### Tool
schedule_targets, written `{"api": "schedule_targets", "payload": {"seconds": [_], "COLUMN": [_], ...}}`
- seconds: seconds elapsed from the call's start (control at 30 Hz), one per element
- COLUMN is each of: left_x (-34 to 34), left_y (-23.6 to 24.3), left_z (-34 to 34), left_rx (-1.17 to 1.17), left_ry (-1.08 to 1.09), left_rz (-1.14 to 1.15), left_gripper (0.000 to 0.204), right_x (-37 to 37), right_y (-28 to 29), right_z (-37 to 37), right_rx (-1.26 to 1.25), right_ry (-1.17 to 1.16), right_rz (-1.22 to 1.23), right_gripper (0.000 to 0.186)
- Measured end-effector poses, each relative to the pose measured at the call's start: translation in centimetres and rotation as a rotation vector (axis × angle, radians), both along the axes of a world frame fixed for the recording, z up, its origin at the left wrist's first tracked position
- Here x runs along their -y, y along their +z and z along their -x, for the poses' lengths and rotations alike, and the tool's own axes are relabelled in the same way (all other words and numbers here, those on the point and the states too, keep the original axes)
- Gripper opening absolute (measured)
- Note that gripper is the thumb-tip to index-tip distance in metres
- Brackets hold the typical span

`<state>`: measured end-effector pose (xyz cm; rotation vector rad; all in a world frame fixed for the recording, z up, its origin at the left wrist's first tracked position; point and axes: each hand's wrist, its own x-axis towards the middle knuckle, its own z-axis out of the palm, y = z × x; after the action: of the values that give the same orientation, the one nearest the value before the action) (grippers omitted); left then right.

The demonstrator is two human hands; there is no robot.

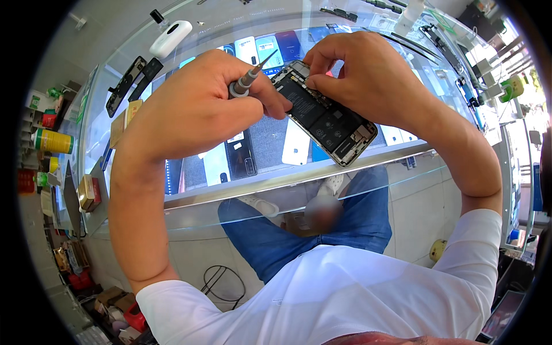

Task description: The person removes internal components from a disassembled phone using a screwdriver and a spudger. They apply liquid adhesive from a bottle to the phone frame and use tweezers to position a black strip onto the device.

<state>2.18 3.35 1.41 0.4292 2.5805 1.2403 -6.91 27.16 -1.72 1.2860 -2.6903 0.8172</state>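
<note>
An opened smartphone [313,112] lies tilted above the glass counter, its black battery [335,127] and inner parts bared. My left hand [210,106] is closed around a small grey precision screwdriver [244,83], its thin dark tip pointing up and right. Fingertips of that same hand touch the phone's left edge. My right hand [368,75] reaches over the phone's upper right side, thumb and index finger pinched together at the inner parts near its edge. Whatever lies between those fingertips is too small or hidden to make out.
Under the glass counter top [267,183] several phones are on display. Dark phone frames [127,83] and a white rounded device [171,38] sit on the far left of the glass. Tweezers [411,47] and more parts lie at the far right. Small boxes [89,192] stand left.
</note>
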Motion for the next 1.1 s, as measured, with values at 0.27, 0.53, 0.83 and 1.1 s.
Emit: {"api": "schedule_targets", "payload": {"seconds": [0.27, 0.53, 0.83, 1.1], "left_x": [-0.3, -0.5, -0.3, -0.3], "left_y": [0.2, -0.2, -0.2, -0.2], "left_z": [0.0, 0.0, 0.1, 0.0], "left_rx": [0.023, -0.006, 0.007, -0.003], "left_ry": [0.013, -0.004, -0.013, -0.014], "left_rz": [0.048, -0.003, 0.013, 0.015], "left_gripper": [0.033, 0.033, 0.033, 0.033], "right_x": [0.2, 0.7, 0.6, 0.5], "right_y": [0.2, -0.2, -0.2, 0.1], "right_z": [-0.5, -1.3, -1.5, -0.6], "right_rx": [-0.004, -0.269, -0.371, -0.219], "right_ry": [-0.010, 0.022, 0.107, 0.051], "right_rz": [-0.033, -0.087, -0.106, -0.089], "right_gripper": [0.018, 0.016, 0.015, 0.016]}}
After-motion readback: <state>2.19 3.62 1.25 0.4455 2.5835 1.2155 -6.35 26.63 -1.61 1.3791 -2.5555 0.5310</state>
